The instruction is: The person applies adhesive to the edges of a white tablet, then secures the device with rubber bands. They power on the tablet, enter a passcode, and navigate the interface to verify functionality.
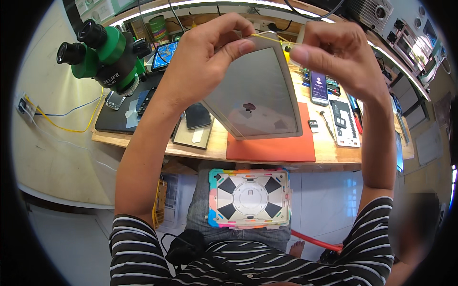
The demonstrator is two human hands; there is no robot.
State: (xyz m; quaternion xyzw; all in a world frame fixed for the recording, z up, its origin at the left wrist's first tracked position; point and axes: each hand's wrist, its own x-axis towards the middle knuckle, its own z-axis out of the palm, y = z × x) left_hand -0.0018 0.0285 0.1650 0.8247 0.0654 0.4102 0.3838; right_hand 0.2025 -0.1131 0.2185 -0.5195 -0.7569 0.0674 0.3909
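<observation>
Head view: left hand (pixel 202 59) and right hand (pixel 343 59) are pinching a thin yellow elastic band (pixel 268 38) between closed fingertips; a grey rectangular tablet (pixel 260 86) is standing tilted on an orange mat (pixel 272 149).

You are in a workshop, it seems one for repairing electronics. A green microscope with two eyepieces (pixel 107 52) stands at the left of your wooden bench (pixel 217 145). On this bench you have a tablet (pixel 260 95), a dark phone (pixel 197 117), a lit phone (pixel 318 88), an opened white device part (pixel 353 137) and a red-handled tool (pixel 358 124).
</observation>
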